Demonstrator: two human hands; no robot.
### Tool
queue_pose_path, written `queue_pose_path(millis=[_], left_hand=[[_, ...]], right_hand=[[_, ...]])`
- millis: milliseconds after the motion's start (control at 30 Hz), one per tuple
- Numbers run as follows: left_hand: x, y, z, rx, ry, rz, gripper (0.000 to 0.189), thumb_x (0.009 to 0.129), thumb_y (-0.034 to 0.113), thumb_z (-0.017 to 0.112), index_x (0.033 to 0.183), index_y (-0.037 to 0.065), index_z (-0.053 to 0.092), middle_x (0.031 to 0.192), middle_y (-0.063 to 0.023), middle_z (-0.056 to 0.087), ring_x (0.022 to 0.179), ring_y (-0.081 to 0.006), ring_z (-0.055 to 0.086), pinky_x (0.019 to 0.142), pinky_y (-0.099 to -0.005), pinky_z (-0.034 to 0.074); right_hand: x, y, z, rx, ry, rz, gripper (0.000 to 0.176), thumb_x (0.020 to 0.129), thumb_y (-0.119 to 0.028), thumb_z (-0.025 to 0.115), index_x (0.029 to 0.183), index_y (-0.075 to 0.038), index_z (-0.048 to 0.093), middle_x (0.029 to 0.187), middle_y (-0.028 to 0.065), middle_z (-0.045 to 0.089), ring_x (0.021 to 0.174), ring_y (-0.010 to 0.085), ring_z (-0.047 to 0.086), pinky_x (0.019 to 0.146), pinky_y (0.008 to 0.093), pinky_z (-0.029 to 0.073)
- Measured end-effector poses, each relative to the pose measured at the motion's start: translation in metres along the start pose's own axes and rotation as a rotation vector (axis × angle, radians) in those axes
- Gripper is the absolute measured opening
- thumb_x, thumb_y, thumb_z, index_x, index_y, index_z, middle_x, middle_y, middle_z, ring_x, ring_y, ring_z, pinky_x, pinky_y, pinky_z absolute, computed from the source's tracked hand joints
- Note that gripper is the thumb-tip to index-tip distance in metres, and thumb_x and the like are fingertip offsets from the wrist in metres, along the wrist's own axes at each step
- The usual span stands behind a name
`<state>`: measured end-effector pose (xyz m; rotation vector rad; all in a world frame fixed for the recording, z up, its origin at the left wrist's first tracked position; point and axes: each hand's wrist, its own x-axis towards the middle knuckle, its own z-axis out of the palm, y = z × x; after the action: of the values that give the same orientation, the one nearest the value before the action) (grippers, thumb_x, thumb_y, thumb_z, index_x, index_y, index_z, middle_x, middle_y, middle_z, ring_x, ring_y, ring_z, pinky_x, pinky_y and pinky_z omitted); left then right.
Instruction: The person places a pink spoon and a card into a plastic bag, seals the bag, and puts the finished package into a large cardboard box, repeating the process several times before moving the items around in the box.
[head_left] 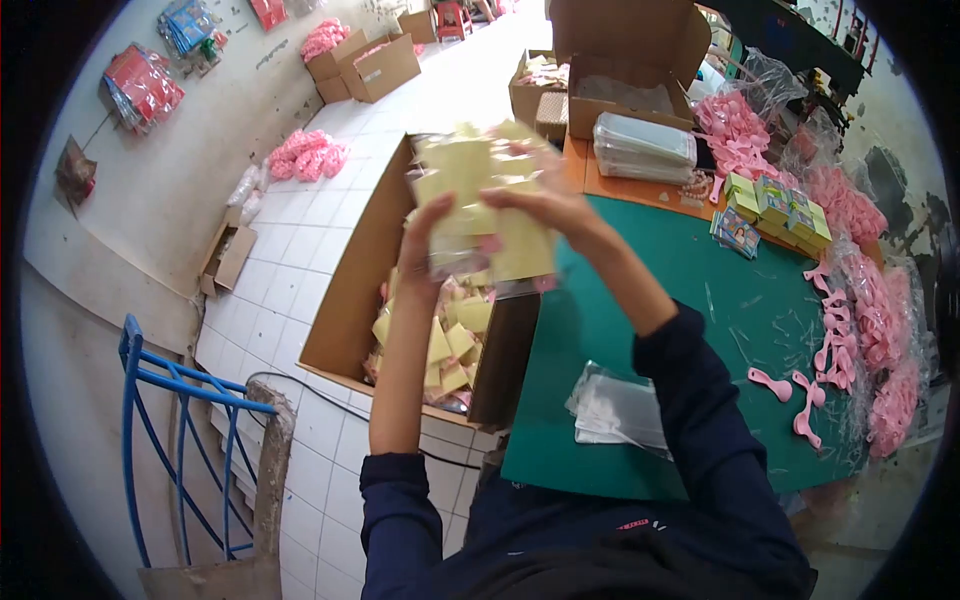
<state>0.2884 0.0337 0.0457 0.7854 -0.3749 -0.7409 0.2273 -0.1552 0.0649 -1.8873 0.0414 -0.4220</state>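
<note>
Between my hands is a bunch of clear plastic packets with yellow cards point(455, 165) and bits of pink inside, slightly smeared by motion. My left hand point(424, 232) grips its left side, thumb pointing up. On the right side, my right hand point(556, 208) clasps it with the thumb across the front; its other fingers are mostly hidden. The bunch is held above a tall open cardboard box point(345, 315). Inside that box lies a loose heap of similar yellow-card packets point(455, 345).
Right of the box stands a green-topped table point(620, 300) with empty clear bags point(615, 405), pink spoons point(770, 384), a stack of small cards point(775, 212) and bagged pink items point(870, 300). A blue metal railing point(185, 420) is at left. More cartons point(380, 68) stand behind.
</note>
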Motion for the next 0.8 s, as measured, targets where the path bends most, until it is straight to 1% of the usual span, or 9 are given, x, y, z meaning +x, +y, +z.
queue_pose_path(millis=[33, 133, 200, 267, 367, 400, 533, 700, 800], left_hand=[[-0.004, 0.013, -0.009, -0.022, 0.009, 0.031, 0.05, 0.082, 0.023, 0.061, 0.122, -0.002, 0.046, 0.108, -0.0155, 0.059, 0.091, -0.0244, 0.063, 0.076, -0.0355, 0.055], [-0.005, 0.043, -0.026, -0.104, 0.025, 0.056, 0.05, 0.083, 0.027, 0.06, 0.123, 0.001, 0.046, 0.109, -0.0155, 0.059, 0.093, -0.0272, 0.062, 0.08, -0.0394, 0.054], [0.006, 0.052, -0.056, -0.018, 0.091, 0.1, 0.053, 0.083, 0.033, 0.062, 0.123, 0.003, 0.047, 0.109, -0.0149, 0.059, 0.098, -0.0278, 0.059, 0.083, -0.0413, 0.052], [0.018, 0.054, -0.107, 0.171, 0.235, -0.105, 0.066, 0.082, 0.041, 0.062, 0.131, 0.005, 0.037, 0.118, -0.0161, 0.054, 0.103, -0.0294, 0.056, 0.084, -0.0453, 0.05], [0.031, 0.026, -0.179, 0.825, 0.759, -0.197, 0.103, 0.078, 0.059, 0.059, 0.144, 0.009, -0.001, 0.14, -0.0216, 0.031, 0.12, -0.0367, 0.043, 0.094, -0.0555, 0.038], [0.027, 0.021, -0.187, 1.039, 0.829, -0.309, 0.103, 0.078, 0.06, 0.059, 0.145, 0.008, 0.001, 0.143, -0.022, 0.028, 0.124, -0.0377, 0.04, 0.096, -0.0565, 0.035], [0.04, -0.024, -0.271, 1.159, 0.623, -0.216, 0.081, 0.083, 0.056, 0.054, 0.14, 0.004, 0.028, 0.14, -0.0225, 0.034, 0.127, -0.0329, 0.038, 0.102, -0.039, 0.034], [0.102, -0.083, -0.35, 1.563, 0.402, -0.181, 0.092, 0.074, 0.063, 0.06, 0.143, 0.013, 0.025, 0.143, -0.0281, 0.023, 0.133, -0.0448, 0.02, 0.106, -0.0492, 0.025], [0.12, -0.092, -0.295, 1.732, 0.354, -0.323, 0.11, 0.06, 0.071, 0.066, 0.145, 0.018, 0.018, 0.144, -0.0328, 0.01, 0.134, -0.048, 0.01, 0.109, -0.0511, 0.019]], right_hand=[[0.017, 0.005, 0.02, 0.025, -0.036, 0.019, 0.106, 0.053, -0.059, 0.078, 0.134, -0.004, 0.038, 0.133, 0.0315, 0.03, 0.129, 0.0416, 0.024, 0.106, 0.0433, 0.026], [0.054, -0.008, 0.065, -0.288, -0.001, 0.033, 0.099, 0.061, -0.056, 0.076, 0.132, 0.002, 0.037, 0.127, 0.0272, 0.041, 0.122, 0.0355, 0.039, 0.104, 0.0373, 0.03], [0.077, 0.008, 0.077, -0.151, -0.126, -0.001, 0.108, 0.061, -0.07, 0.066, 0.139, -0.005, 0.03, 0.135, 0.0356, 0.029, 0.13, 0.0469, 0.023, 0.107, 0.0459, 0.021], [0.095, 0.024, 0.082, -0.308, -0.112, 0.072, 0.111, 0.061, -0.074, 0.063, 0.141, -0.007, 0.027, 0.138, 0.0376, 0.023, 0.133, 0.0493, 0.014, 0.108, 0.048, 0.018], [0.08, 0.048, 0.045, -0.33, -0.12, 0.057, 0.101, 0.069, -0.068, 0.061, 0.139, -0.002, 0.029, 0.139, 0.0379, 0.017, 0.135, 0.0429, 0.015, 0.108, 0.045, 0.021], [0.065, 0.058, 0.025, -0.306, -0.115, 0.025, 0.101, 0.066, -0.07, 0.062, 0.137, -0.004, 0.032, 0.136, 0.0426, 0.015, 0.131, 0.0515, 0.017, 0.106, 0.049, 0.025], [-0.001, 0.114, -0.043, -0.458, -0.029, -0.202, 0.06, 0.079, -0.045, 0.065, 0.12, -0.004, 0.048, 0.134, 0.0289, 0.032, 0.123, 0.0439, 0.035, 0.102, 0.0476, 0.031], [-0.059, 0.138, -0.062, -0.718, -0.044, -0.148, 0.051, 0.08, -0.04, 0.065, 0.115, -0.006, 0.05, 0.131, 0.0218, 0.037, 0.122, 0.0404, 0.036, 0.101, 0.0472, 0.031], [-0.059, 0.126, -0.06, -0.824, -0.085, -0.154, 0.053, 0.08, -0.042, 0.064, 0.115, -0.006, 0.05, 0.13, 0.0208, 0.038, 0.123, 0.0386, 0.036, 0.103, 0.0483, 0.029]])
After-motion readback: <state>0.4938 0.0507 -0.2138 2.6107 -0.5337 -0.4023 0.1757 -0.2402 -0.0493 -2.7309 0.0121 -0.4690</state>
